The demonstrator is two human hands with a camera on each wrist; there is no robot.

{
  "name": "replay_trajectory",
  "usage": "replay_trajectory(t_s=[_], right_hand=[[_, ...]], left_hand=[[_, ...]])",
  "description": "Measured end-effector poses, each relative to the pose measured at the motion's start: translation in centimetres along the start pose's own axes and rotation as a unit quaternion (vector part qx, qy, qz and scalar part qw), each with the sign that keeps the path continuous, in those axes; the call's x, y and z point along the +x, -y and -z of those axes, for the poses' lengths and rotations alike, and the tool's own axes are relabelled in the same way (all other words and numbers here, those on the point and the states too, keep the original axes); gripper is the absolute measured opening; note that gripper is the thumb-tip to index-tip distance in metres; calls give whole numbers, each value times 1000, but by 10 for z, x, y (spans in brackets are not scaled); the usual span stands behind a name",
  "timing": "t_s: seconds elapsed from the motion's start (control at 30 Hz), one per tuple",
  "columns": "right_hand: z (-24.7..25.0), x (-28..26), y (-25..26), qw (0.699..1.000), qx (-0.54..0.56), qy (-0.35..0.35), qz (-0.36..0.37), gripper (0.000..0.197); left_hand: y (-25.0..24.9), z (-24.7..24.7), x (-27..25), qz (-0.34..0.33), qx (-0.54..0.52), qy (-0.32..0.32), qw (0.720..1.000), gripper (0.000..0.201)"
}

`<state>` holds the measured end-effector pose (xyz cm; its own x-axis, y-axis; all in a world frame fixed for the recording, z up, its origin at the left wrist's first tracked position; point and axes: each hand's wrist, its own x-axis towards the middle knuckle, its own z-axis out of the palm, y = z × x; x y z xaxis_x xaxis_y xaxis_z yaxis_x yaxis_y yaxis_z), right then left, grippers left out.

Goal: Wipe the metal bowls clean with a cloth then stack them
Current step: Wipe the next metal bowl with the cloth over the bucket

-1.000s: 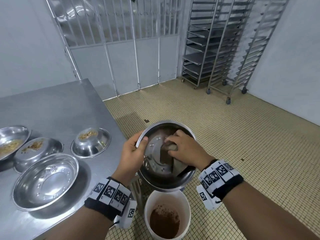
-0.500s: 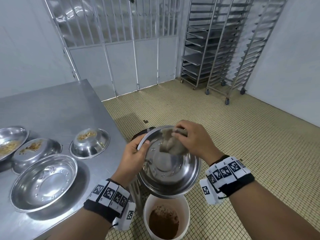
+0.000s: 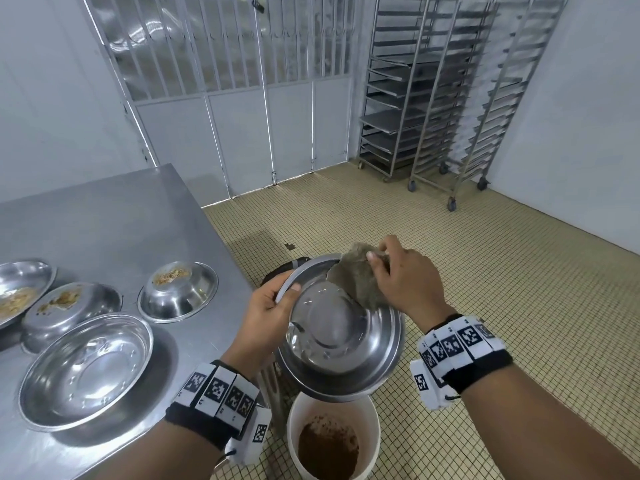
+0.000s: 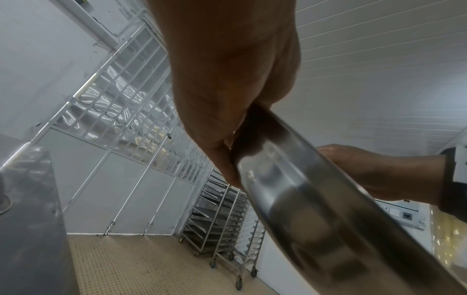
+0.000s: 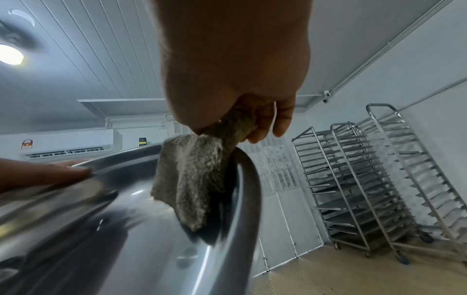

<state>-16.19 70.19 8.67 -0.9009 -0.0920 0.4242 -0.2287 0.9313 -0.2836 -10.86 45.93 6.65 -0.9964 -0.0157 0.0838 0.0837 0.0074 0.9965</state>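
Observation:
My left hand (image 3: pixel 268 311) grips the near-left rim of a shiny metal bowl (image 3: pixel 341 337), tilted toward me over a white bucket (image 3: pixel 332 441); in the left wrist view the hand (image 4: pixel 222 123) pinches the bowl's rim (image 4: pixel 290 191). My right hand (image 3: pixel 401 278) holds a grey cloth (image 3: pixel 358 278) bunched at the bowl's far rim. The right wrist view shows the cloth (image 5: pixel 192 179) hanging from my fingers (image 5: pixel 267 121) into the bowl (image 5: pixel 126 239). On the steel table (image 3: pixel 104 220) sits one empty bowl (image 3: pixel 86 368) and three bowls with food scraps (image 3: pixel 178 291) (image 3: pixel 69 306) (image 3: pixel 20 289).
The white bucket under the held bowl holds brown waste. A dark bin (image 3: pixel 280 268) shows behind the bowl. Two wheeled tray racks (image 3: pixel 433 98) stand at the back right by a barred gate (image 3: pixel 235 81). The floor (image 3: pixel 485 271) is tiled.
My right hand has drawn the cloth from the middle of the bowl up to its far rim. The bowl's inside now shows bare. My left hand keeps its grip on the rim.

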Motion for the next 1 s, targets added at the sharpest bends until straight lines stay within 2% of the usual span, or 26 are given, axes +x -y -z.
replay_trajectory(t_s=[0.1,0.17,0.23,0.4,0.53,0.63,0.77,0.8,0.9,1.0], right_hand=[[-8,-4,-3,999,26,-15,21,33],[-13,-7,-2,999,34,10,33,46],[-13,-9,-1,998,46,41,29,50],[-9,-5,-1,997,30,74,-1,34],[-13,-8,-1,982,159,83,-57,42],[-15,-15,-3,976,172,113,-73,28],[-14,-10,-1,992,82,96,-16,62],[-13,-8,2,992,81,93,5,62],[-14,-8,1,989,101,108,16,39],[-17,-18,-3,975,180,116,-60,21]], left_hand=[[0,-1,0,-2,6,-1,1000,31],[-1,-1,0,-6,5,2,1000,31],[-5,-2,0,-5,-1,8,1000,31],[-14,-3,-2,-15,2,25,1000,33],[-13,0,3,-20,5,27,999,33],[-10,5,9,-35,34,30,998,31],[-10,2,10,-33,54,58,996,31],[-10,0,10,-32,50,59,996,30],[-12,-1,12,-33,51,59,996,28],[-14,4,13,-31,39,51,997,30]])
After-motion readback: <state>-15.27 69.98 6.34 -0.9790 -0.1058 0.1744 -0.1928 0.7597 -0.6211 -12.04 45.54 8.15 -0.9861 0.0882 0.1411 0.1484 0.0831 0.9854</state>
